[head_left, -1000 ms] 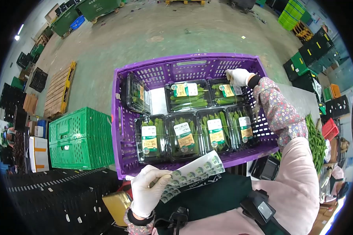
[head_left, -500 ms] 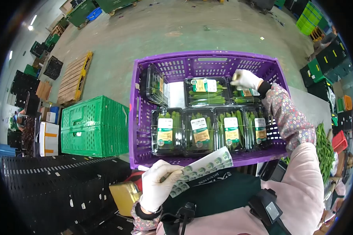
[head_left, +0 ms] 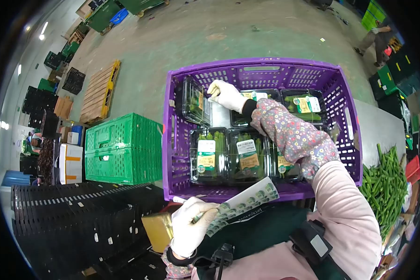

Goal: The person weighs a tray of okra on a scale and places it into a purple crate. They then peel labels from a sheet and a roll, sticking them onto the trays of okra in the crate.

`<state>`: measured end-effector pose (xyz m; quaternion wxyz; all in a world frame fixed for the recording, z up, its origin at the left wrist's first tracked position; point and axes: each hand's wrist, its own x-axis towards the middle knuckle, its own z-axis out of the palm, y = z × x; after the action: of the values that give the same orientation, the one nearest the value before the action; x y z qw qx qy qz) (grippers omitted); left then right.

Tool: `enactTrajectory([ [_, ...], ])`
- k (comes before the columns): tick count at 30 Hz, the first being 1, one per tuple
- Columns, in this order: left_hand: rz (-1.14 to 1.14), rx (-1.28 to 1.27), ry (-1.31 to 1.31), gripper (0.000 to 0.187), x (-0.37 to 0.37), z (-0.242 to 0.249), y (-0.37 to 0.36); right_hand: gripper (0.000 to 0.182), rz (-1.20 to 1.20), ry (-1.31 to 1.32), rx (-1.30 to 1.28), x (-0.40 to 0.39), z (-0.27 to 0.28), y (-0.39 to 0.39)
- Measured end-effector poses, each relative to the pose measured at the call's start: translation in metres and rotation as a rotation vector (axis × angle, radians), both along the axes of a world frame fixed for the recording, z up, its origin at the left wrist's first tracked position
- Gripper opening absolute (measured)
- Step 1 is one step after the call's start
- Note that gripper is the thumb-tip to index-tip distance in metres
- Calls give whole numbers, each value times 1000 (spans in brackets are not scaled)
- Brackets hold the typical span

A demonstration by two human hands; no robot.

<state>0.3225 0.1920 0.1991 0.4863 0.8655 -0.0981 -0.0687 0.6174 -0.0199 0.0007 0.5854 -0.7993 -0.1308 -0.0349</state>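
Left fingers (head_left: 208, 216) pinch the sticker sheet (head_left: 247, 200); right fingers (head_left: 215, 87), grip unclear from here, might brush and topple the crate's (head_left: 284, 61) left-edge box (head_left: 192, 100).

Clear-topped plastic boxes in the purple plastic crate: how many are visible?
6 boxes: one at the far-left corner, two in the far row, three nearer. The floral fabric sleeve may hide others.

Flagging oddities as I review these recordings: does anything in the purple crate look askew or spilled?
One pack at the crate's left end looks tipped up on its side, while the other visible packs lie flat with labels up. No spill shows inside.
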Motion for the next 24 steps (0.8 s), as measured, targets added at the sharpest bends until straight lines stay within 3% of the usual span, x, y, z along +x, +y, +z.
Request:
enactTrajectory([
  [7, 17, 26, -5, 9, -5, -1, 7, 19, -21, -15, -153, 12, -2, 26],
  [10, 11, 37, -36, 11, -8, -3, 10, 31, -186, -44, -349, 0, 6, 25],
  [11, 24, 34, -33, 11, -8, -4, 12, 26, -179, -41, -354, 0, 5, 24],
  [15, 14, 9, -52, 12, -8, -6, 15, 21, 213, 164, -58, -26, -2, 13],
  [17, 8, -52, 15, 15, -7, -4, 15, 22, 434, 424, 65, -51, 6, 14],
  [20, 1, -78, 13, 15, -8, -9, 16, 23, 616, -19, -120, -84, 28, 26],
  [24, -20, -86, 33, 14, -9, -7, 16, 25, 806, -187, -159, -90, 26, 59],
])
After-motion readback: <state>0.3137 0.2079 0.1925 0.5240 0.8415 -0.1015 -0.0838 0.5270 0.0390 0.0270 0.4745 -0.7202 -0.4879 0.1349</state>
